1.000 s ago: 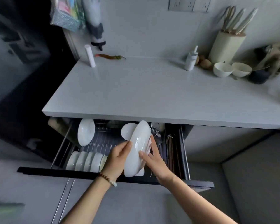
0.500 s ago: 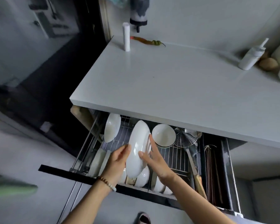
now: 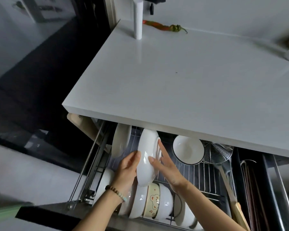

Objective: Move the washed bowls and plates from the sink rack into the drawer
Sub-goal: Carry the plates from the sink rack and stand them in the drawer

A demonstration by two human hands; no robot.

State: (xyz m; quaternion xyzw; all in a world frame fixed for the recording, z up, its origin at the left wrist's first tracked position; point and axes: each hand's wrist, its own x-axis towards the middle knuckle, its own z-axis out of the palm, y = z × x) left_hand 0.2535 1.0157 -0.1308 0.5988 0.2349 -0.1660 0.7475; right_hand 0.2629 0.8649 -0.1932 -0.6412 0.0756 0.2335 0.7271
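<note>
Countertop, flat and white, hangs over the open pull-out wire-rack drawer. Big white oval plate stands on edge over the rack, left hand and right hand pressed flat against either side, fingers spread.

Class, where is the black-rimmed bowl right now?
The black-rimmed bowl stands on edge in the open drawer's wire rack, right of the hands, beside the wire skimmer.

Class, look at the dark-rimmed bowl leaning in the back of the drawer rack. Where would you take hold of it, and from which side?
Grip the dark-rimmed bowl by the near part of its rim, thumb inside and fingers behind. It is tipped on the wire rack with its opening facing the person, so the rim is exposed there. Come from the front, since the countertop overhangs it and the strainer crowds its right side.
</note>
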